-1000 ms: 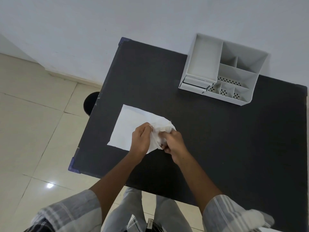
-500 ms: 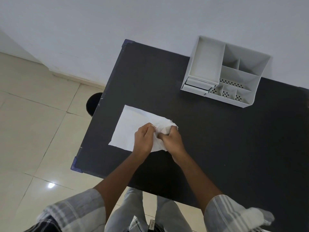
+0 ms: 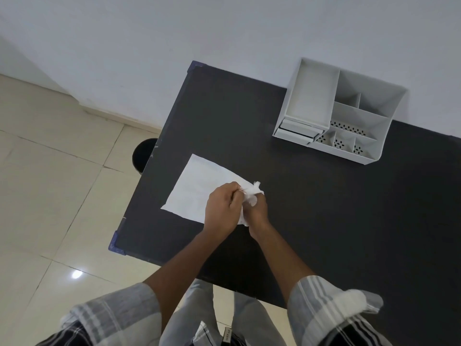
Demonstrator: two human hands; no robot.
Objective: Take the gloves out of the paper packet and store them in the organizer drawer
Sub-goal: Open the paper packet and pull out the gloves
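No legible writing on the flat white paper packet (image 3: 194,191) or the white plastic compartment organizer (image 3: 349,121). Packet lies near the left edge of the black rectangular table (image 3: 324,221), toward the near-left corner. Left hand (image 3: 223,211) and right hand (image 3: 257,211) both pinch its crumpled right end — crumpled white glove material (image 3: 253,193) shows between the fingertips. Organizer stands at the far edge against the wall, its two small drawers (image 3: 296,132) facing the packet — bare tabletop between.

Grey-white plaid short sleeves (image 3: 321,299); light grey trousers (image 3: 189,318), possibly jeans.
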